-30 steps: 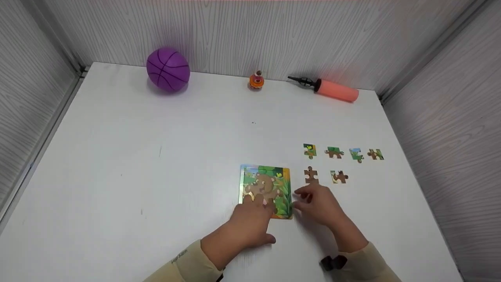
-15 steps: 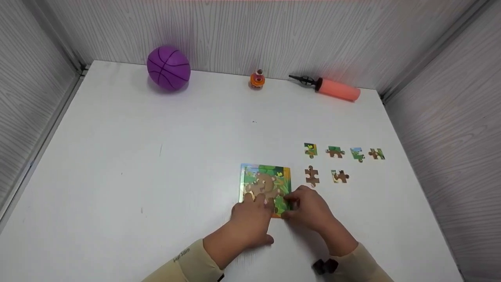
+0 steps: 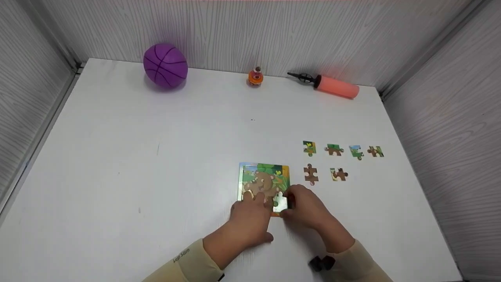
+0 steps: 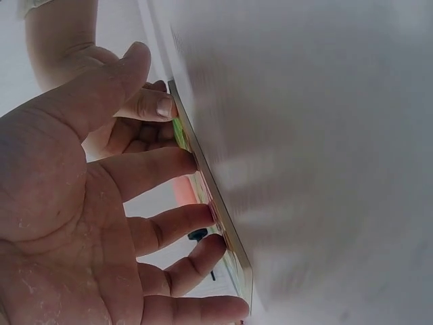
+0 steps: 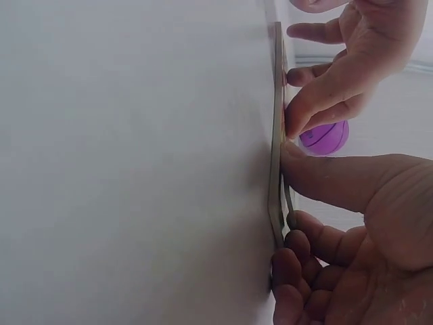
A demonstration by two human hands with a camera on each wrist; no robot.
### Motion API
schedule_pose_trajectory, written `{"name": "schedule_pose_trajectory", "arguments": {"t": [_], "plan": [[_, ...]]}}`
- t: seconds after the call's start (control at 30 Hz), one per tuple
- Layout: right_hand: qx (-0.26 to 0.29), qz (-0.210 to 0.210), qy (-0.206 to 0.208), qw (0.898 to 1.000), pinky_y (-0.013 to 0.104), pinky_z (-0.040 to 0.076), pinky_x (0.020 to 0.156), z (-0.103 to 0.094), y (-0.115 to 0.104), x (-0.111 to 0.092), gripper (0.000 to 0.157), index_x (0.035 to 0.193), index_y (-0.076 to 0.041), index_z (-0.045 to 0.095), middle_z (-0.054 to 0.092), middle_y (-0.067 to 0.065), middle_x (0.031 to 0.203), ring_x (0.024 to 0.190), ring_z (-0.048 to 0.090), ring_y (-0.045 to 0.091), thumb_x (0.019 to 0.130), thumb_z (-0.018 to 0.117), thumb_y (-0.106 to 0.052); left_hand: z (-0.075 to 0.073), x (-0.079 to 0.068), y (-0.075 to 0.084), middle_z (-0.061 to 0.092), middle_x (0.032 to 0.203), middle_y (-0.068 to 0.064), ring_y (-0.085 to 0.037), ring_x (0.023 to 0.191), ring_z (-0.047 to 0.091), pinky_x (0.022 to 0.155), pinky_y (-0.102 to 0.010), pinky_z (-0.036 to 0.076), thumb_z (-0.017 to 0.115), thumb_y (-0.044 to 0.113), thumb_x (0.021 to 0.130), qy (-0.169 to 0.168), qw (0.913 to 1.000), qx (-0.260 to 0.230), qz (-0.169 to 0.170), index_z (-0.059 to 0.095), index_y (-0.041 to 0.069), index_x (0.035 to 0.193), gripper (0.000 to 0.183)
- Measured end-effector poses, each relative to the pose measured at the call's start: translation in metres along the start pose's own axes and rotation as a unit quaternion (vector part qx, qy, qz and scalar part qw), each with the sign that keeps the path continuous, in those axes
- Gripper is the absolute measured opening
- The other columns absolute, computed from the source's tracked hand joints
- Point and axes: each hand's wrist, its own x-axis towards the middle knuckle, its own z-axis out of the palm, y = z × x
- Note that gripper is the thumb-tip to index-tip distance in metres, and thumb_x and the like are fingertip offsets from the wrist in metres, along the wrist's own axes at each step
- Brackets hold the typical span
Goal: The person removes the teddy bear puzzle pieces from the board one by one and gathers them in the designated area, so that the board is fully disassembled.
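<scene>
A square bear jigsaw puzzle (image 3: 263, 177) in a tray lies on the table in the head view. My left hand (image 3: 251, 219) presses its lower left part with extended fingers; the left wrist view shows the fingertips (image 4: 184, 161) on the puzzle's face along its edge. At the lower right corner, my right hand (image 3: 307, 206) pinches a puzzle piece (image 3: 280, 203) that shines white with glare. The right wrist view shows this thin piece (image 5: 289, 198) tilted up from the tray (image 5: 276, 122), one end between thumb and fingers. The right fingertips are partly hidden in the head view.
Several loose puzzle pieces (image 3: 334, 150) lie in two rows right of the puzzle, the nearest one (image 3: 311, 173) just beyond my right hand. Along the back wall stand a purple ball (image 3: 166, 65), a small orange toy (image 3: 255, 77) and a red hand pump (image 3: 336, 86).
My right hand has moved left from beside the puzzle onto its lower right corner. The corner piece there has gone from green to bright glare as it tilts. My left hand stays put.
</scene>
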Motion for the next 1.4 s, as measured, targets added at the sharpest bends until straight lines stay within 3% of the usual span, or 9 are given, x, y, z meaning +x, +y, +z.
{"name": "schedule_pose_trajectory", "arguments": {"t": [0.2, 0.37, 0.63, 0.93, 1.03, 1.13, 1.27, 1.4], "plan": [[-0.008, 0.012, 0.007, 1.0, 0.04, 0.051, 0.073, 0.003, -0.007, -0.001, 0.032, 0.103, -0.009, 0.066, 0.062, 0.0, 0.088, 0.081, 0.057, 0.019, 0.082, 0.089, -0.008, 0.001, 0.001, 0.0, 0.059, 0.124, -0.014, -0.034, 0.108, 0.056, 0.068, -0.05, 0.057, 0.09, 0.06, 0.076, 0.003, 1.0, 0.003, 0.0, 0.065, 0.004, 0.143, 0.091], [0.029, -0.011, 0.006, 1.0, 0.04, 0.057, 0.076, 0.007, -0.011, -0.002, 0.019, 0.097, -0.01, 0.071, 0.069, -0.003, 0.088, 0.081, 0.063, 0.016, 0.086, 0.085, -0.003, 0.002, 0.001, 0.0, 0.06, 0.126, -0.014, -0.034, 0.109, 0.056, 0.069, -0.048, 0.057, 0.09, 0.06, 0.077, 0.009, 0.9999, 0.007, 0.002, 0.064, 0.003, 0.145, 0.092], [0.095, -0.031, 0.008, 0.995, 0.036, 0.055, 0.072, -0.002, 0.002, -0.005, 0.019, 0.102, -0.007, 0.073, 0.069, 0.0, 0.091, 0.08, 0.061, 0.017, 0.089, 0.077, 0.005, -0.001, 0.001, 0.0, 0.058, 0.134, -0.014, -0.035, 0.114, 0.056, 0.072, -0.049, 0.057, 0.089, 0.06, 0.077, -0.007, 1.0, -0.001, 0.004, 0.061, 0.005, 0.148, 0.094], [0.175, -0.055, 0.1, 0.978, 0.026, 0.048, 0.064, -0.037, 0.04, -0.009, 0.012, 0.102, -0.007, 0.08, 0.069, 0.002, 0.086, 0.076, 0.056, 0.019, 0.091, 0.083, -0.004, 0.0, -0.001, -0.003, 0.06, 0.127, -0.016, -0.034, 0.109, 0.056, 0.072, -0.049, 0.057, 0.092, 0.059, 0.075, 0.014, 0.9998, -0.013, 0.006, 0.065, 0.004, 0.145, 0.093], [0.208, -0.026, 0.138, 0.968, 0.025, 0.05, 0.065, -0.055, 0.061, -0.007, 0.016, 0.107, -0.002, 0.079, 0.07, 0.006, 0.088, 0.076, 0.058, 0.018, 0.091, 0.083, -0.006, 0.001, -0.001, -0.003, 0.061, 0.123, -0.016, -0.034, 0.108, 0.056, 0.072, -0.049, 0.057, 0.093, 0.058, 0.074, 0.017, 0.9997, -0.018, 0.004, 0.065, 0.004, 0.144, 0.093], [0.219, 0.038, 0.177, 0.959, 0.025, 0.052, 0.064, -0.076, 0.087, -0.005, 0.026, 0.114, 0.002, 0.075, 0.068, 0.006, 0.087, 0.074, 0.06, 0.015, 0.092, 0.084, -0.012, 0.001, -0.001, -0.004, 0.061, 0.124, -0.017, -0.035, 0.108, 0.056, 0.072, -0.05, 0.057, 0.093, 0.057, 0.073, 0.018, 0.9996, -0.023, 0.003, 0.065, 0.004, 0.144, 0.093], [0.201, 0.118, 0.21, 0.949, 0.026, 0.055, 0.066, -0.102, 0.121, -0.005, 0.036, 0.121, 0.004, 0.071, 0.07, 0.005, 0.092, 0.077, 0.064, 0.014, 0.096, 0.08, -0.02, 0.002, -0.001, -0.004, 0.061, 0.125, -0.018, -0.036, 0.109, 0.056, 0.073, -0.051, 0.057, 0.094, 0.057, 0.073, 0.023, 0.9994, -0.027, 0.008, 0.063, 0.002, 0.145, 0.095], [0.181, 0.156, 0.223, 0.945, 0.026, 0.058, 0.073, -0.121, 0.148, -0.006, 0.036, 0.126, 0.008, 0.068, 0.071, 0.014, 0.104, 0.086, 0.067, 0.018, 0.102, 0.071, -0.019, 0.002, 0.001, -0.003, 0.061, 0.126, -0.018, -0.036, 0.11, 0.056, 0.074, -0.052, 0.057, 0.094, 0.056, 0.073, 0.026, 0.9992, -0.028, 0.012, 0.063, 0.002, 0.145, 0.095]]}}
